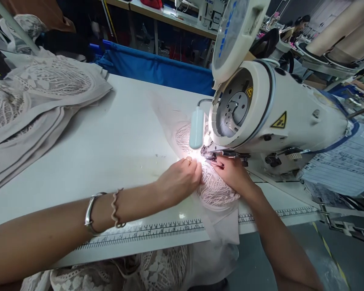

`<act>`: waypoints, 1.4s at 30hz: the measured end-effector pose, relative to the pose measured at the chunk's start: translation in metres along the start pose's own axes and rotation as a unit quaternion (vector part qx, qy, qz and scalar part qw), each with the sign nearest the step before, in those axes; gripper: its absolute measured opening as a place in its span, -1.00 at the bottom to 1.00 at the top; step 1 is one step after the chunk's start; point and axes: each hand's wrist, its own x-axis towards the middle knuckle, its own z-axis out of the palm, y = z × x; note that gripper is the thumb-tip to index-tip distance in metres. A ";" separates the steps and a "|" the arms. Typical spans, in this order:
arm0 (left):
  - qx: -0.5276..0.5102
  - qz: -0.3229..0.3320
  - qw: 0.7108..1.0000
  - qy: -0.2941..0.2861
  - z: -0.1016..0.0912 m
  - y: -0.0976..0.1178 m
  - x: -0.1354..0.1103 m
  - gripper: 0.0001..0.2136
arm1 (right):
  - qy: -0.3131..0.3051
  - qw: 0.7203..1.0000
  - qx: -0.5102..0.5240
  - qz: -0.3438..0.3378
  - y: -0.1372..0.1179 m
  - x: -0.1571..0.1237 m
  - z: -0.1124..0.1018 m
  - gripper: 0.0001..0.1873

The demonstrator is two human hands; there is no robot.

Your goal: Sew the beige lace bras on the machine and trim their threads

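A pale pink lace bra (216,188) lies under the needle area of a white sewing machine (245,103), one cup in front of the needle and the other behind it. My left hand (182,180), ringed and with closed fingers, grips the lace just left of the needle. On the other side, my right hand (232,171) holds the front cup's edge close to the presser foot; its fingertips are partly hidden by machine parts. Bright light from a pale green lamp (196,128) washes out the stitching spot. The bra's loose band hangs over the table's front edge.
Stacked lace bra pieces (57,85) lie on the left of the white table (130,121). A printed ruler (157,231) runs along its front edge. More lace pieces (164,266) are below that edge. Behind the table hangs a blue cloth (157,64). Another person (299,28) sits far back right.
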 end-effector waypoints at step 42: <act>-0.268 0.060 0.961 0.035 0.010 -0.029 -0.001 -0.74 | 0.025 0.974 0.113 -0.196 0.006 -0.017 -0.006 -0.59</act>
